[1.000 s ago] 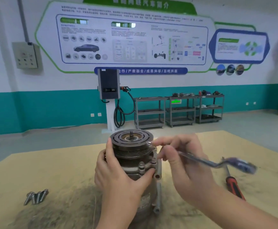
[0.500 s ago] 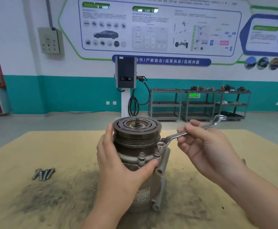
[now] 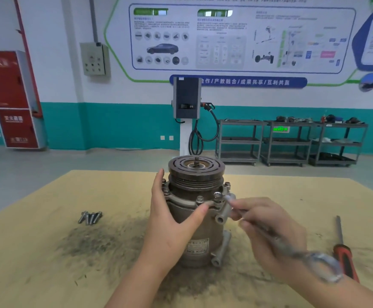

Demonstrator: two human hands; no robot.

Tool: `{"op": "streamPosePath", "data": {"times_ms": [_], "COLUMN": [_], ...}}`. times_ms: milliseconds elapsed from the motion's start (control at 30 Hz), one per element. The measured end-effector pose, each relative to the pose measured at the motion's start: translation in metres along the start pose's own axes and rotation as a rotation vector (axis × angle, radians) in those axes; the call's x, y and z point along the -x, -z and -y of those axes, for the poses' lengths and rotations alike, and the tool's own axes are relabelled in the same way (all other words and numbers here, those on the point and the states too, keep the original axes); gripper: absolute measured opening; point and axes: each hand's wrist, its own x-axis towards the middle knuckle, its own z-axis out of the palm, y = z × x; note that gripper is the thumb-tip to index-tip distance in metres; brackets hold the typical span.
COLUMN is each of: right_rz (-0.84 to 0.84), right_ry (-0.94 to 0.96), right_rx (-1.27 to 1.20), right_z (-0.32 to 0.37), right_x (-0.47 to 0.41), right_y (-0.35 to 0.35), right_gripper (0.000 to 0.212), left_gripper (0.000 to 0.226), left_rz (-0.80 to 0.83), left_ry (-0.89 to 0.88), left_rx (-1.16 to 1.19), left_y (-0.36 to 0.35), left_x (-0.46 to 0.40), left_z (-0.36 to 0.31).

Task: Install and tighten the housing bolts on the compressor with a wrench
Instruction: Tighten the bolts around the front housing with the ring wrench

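Head view: my right hand (image 3: 267,230) curls round the wrench (image 3: 296,247), its ring on a flange bolt (image 3: 218,195) just beyond my fingertips. My left hand (image 3: 172,216) cups the compressor (image 3: 195,210), thumb on the flange. I should keep the ring seated squarely and brace firmly.

A tan, flat wooden tabletop (image 3: 36,252) is carrying the work. A grey-brown cylindrical metal compressor (image 3: 195,221) is standing upright near its centre, on a dark smudged patch of grime (image 3: 96,245). A small cluster of loose silver steel bolts (image 3: 90,217) is lying well apart to its left. A red-and-black-handled screwdriver (image 3: 345,256) is lying to its right.
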Motion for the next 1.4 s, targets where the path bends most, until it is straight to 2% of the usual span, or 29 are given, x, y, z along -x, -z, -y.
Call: {"op": "streamPosePath", "data": {"times_ms": [100,167,233,300,367,467,600,667,733,967,1167,1233,1267,1333,1400], "right_rz": [0.108,0.161,0.182,0.16,0.065,-0.141,-0.383,-0.482,-0.545,-0.601,-0.567,-0.543,-0.526,-0.467,-0.291], "right_ry": [0.071,0.055,0.038,0.037,0.034,-0.125,-0.586,-0.808,-0.94,-1.005,-1.088,-1.042,-0.957,-0.646,-0.244], "right_rx": [0.232,0.271,0.319,0.351,0.353,0.127,-0.433,-0.592,-0.685,-0.832,-0.948,-0.921,-0.87,-0.699,-0.42], "right_z": [0.011,0.02,0.029,0.035,0.039,0.041,0.033,0.023,0.014,-0.003,-0.014,-0.017,-0.018,-0.013,-0.011], "right_x": [-0.003,-0.011,-0.023,-0.036,-0.05,-0.067,-0.067,-0.06,-0.053,-0.045,-0.041,-0.038,-0.035,-0.024,-0.01], "right_y": [-0.006,-0.012,-0.016,-0.019,-0.02,-0.017,-0.003,0.003,0.004,0.005,0.004,0.004,0.002,-0.004,-0.008], "right_gripper": [0.016,0.012,0.013,0.011,0.006,0.006,0.013,0.019,0.021,0.02,0.017,0.016,0.016,0.014,0.012], "left_gripper": [0.102,0.109,0.105,0.101,0.105,0.111,0.106,0.106,0.106,0.109,0.13,0.133,0.133,0.133,0.134], "left_rz": [0.002,0.009,0.006,-0.014,-0.024,-0.012,-0.012,0.014,0.056,0.049,0.006,-0.017,-0.021,-0.033,-0.031], "left_ry": [-0.004,0.005,-0.006,0.005,0.04,0.028,0.016,0.014,0.023,0.052,0.105,0.105,0.108,0.11,0.113], "left_rx": [-0.008,-0.013,-0.017,0.011,0.017,-0.057,-0.101,-0.088,-0.07,-0.038,-0.059,-0.078,-0.093,-0.106,-0.114], "left_y": [0.0,-0.001,-0.005,-0.007,-0.007,-0.006,-0.006,-0.003,0.002,0.003,-0.003,-0.004,-0.005,-0.006,-0.006], "left_x": [0.001,-0.001,-0.004,-0.006,-0.005,-0.004,-0.002,-0.003,-0.005,-0.002,-0.002,-0.005,-0.006,-0.006,-0.005], "left_z": [0.0,0.001,0.002,0.003,0.006,0.007,0.005,0.005,0.006,0.004,0.006,0.01,0.011,0.012,0.011]}}
